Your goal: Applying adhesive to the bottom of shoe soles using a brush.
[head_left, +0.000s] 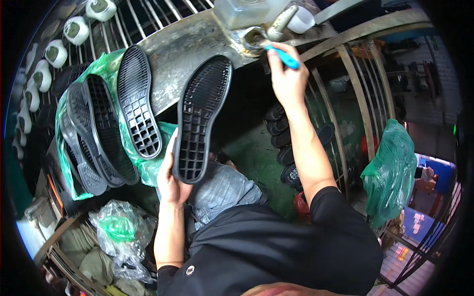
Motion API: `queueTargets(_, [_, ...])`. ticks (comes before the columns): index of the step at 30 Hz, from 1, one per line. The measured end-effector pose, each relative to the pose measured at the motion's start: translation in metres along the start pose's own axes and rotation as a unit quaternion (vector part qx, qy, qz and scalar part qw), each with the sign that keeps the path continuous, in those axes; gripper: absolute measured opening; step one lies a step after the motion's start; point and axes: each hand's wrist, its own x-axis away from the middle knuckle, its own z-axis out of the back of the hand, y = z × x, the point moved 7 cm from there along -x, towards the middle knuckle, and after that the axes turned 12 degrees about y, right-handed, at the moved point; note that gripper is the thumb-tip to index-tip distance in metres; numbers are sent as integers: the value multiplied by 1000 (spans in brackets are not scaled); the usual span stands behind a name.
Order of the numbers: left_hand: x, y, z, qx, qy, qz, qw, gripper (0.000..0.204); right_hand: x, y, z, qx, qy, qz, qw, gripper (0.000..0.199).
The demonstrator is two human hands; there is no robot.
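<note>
My left hand (pixel 173 186) is closed around the heel end of a black shoe sole (pixel 198 116), held up with its gridded hollow side toward me. In my right hand (pixel 290 79) is a brush with a blue handle (pixel 287 59). Its tip reaches into the mouth of a small crusted pot (pixel 253 38) at the back of the worktop. Another black sole (pixel 136 89) lies on the worktop's left part, gridded side up. Beside it, several more soles (pixel 101 133) lean together on a green plastic bag (pixel 111 64).
White shoe lasts (pixel 76 30) stand on a barred rack (pixel 143 19) at the far left. A translucent container (pixel 239 14) and a white cup (pixel 301 20) sit behind the pot. Dark shoes or soles (pixel 284 155) line the floor. A green bag (pixel 391 172) hangs at the right.
</note>
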Motion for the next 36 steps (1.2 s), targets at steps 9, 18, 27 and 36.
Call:
queueTargets(9, [-4,-3,3,148,46,66,986,76,86,-18,-55,-279,-63,-172,943,16])
queueTargets(18, [-1,-9,24,229,-6,53,972,67,188,-129,-26,-260,-162,85,948,37])
queueTargets(27, [-2,-6,22,241,-74,58,966,71,135,-127,-20,-282,-427,-139,848,6])
queueTargets(36, [1,1,12,9,40,-73,996,72,56,-26,-59,-121,-339,-132,924,30])
